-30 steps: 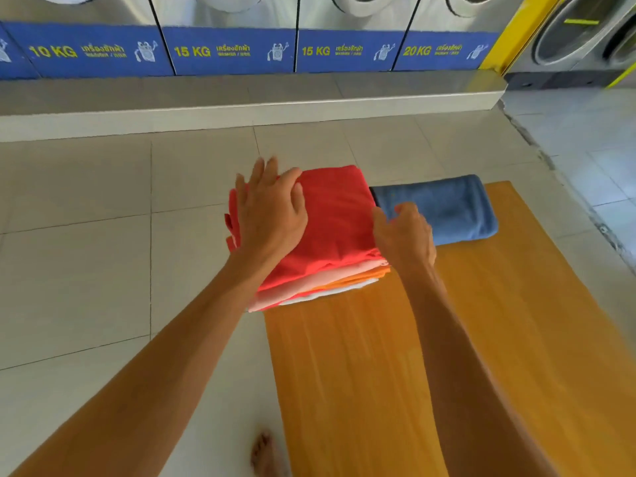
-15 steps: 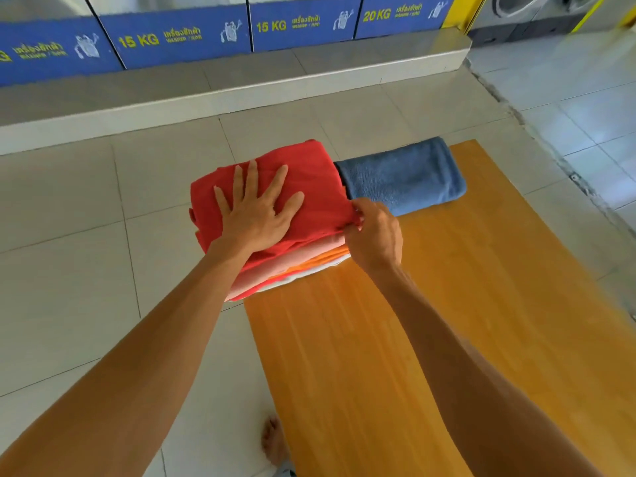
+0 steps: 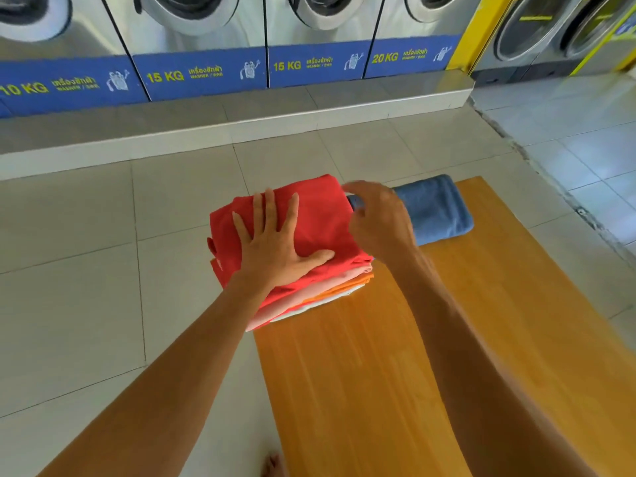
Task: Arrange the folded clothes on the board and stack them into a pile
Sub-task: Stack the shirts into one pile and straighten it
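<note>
A pile of folded clothes, topped by a red garment (image 3: 313, 215) with pink, orange and white layers (image 3: 344, 287) under it, sits at the far left corner of an orange wooden board (image 3: 395, 373) and overhangs its left edge. My left hand (image 3: 272, 246) lies flat on the red top with fingers spread. My right hand (image 3: 382, 222) hovers at the pile's right edge, fingers loosely curled, blurred, and holds nothing that I can see. Just right of the pile lies a folded blue towel (image 3: 437, 211), its left end hidden by my right hand.
The board rests on a pale tiled floor (image 3: 86, 270). A row of washing machines (image 3: 206, 46) on a raised grey step (image 3: 241, 122) runs along the back. Part of a bare foot (image 3: 273, 464) shows at the bottom edge, left of the board.
My right hand has let go of the pile's near right corner and moved up toward the seam between the red garment and the blue towel. My left hand stays flat on top.
</note>
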Demonstrator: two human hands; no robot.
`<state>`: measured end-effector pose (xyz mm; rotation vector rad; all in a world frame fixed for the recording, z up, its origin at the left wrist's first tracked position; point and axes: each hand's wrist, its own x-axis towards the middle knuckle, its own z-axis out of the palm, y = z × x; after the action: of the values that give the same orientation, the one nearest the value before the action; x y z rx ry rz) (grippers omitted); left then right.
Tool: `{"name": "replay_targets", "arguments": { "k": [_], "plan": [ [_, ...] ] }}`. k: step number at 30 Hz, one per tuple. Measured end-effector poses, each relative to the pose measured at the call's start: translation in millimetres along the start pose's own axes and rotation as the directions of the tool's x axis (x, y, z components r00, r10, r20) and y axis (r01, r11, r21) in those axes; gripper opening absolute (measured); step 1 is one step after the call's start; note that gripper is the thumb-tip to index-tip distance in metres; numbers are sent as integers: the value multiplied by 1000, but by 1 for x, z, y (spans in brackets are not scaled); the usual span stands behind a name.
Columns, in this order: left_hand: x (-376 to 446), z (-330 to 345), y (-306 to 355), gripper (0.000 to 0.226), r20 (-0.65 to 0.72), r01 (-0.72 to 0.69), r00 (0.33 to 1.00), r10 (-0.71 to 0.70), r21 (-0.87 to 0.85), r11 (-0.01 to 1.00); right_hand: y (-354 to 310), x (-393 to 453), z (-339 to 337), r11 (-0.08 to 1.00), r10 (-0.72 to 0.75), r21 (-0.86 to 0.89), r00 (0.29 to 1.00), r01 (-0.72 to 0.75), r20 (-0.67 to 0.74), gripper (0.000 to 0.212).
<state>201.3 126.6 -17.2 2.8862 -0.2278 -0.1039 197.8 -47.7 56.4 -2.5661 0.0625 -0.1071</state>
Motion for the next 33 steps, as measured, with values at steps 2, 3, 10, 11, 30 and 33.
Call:
{"name": "replay_targets", "arguments": {
  "k": [2,3,10,11,30,33],
  "plan": [
    [-7,2,6,124,-98,-36,994,38,22,999,-20,11,26,977,-213,31,977,212,18,46],
    [-12,3,4,126,-114,-41,993,43,25,999,-20,16,42,965,-259,-14,961,261,96,47],
    [-47,11,-57,106,-44,-29,999,31,31,999,31,62,66,957,162,-268,967,-107,195,59],
    [-46,10,-56,99,-39,-18,999,18,-10,1000,19,60,66,961,120,-267,981,-77,152,58],
    [-29,27,-55,72,-98,-14,995,15,6,1000,-22,66,109,889,-256,-275,895,367,365,56],
    [-28,19,-56,72,-70,-15,997,13,-17,1000,-27,79,100,932,-75,-310,938,187,338,58]
  ]
}}
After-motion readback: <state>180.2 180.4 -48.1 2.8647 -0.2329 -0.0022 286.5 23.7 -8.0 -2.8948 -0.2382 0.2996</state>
